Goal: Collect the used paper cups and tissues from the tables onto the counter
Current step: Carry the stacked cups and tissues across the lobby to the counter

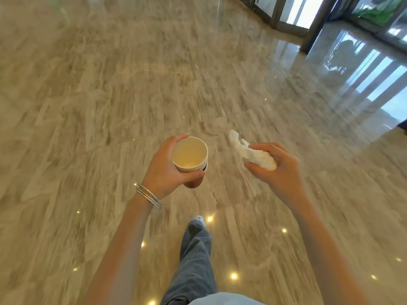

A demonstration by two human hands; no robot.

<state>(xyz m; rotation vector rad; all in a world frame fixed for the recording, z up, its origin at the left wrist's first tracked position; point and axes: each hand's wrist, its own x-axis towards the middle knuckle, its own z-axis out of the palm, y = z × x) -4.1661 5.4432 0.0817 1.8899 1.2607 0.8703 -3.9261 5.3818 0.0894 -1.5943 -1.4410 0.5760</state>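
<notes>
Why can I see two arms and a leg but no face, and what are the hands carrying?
The camera sits on the person's head and looks forward and down, so you see what they see: their own arms, one leg and a shoe stepping over a shiny floor. There is only this one picture, and the floor looks smeared, likely because the person is walking.

The left hand, with thin bangles on its wrist, has its fingers wrapped around a stack of paper cups. Several rims show, one inside another, and the top cup looks empty.

The right hand holds crumpled white tissue, with one end sticking out past the fingers.

No table or counter shows here. At the top right are glass doors, with daylight reflected on the floor.
</notes>
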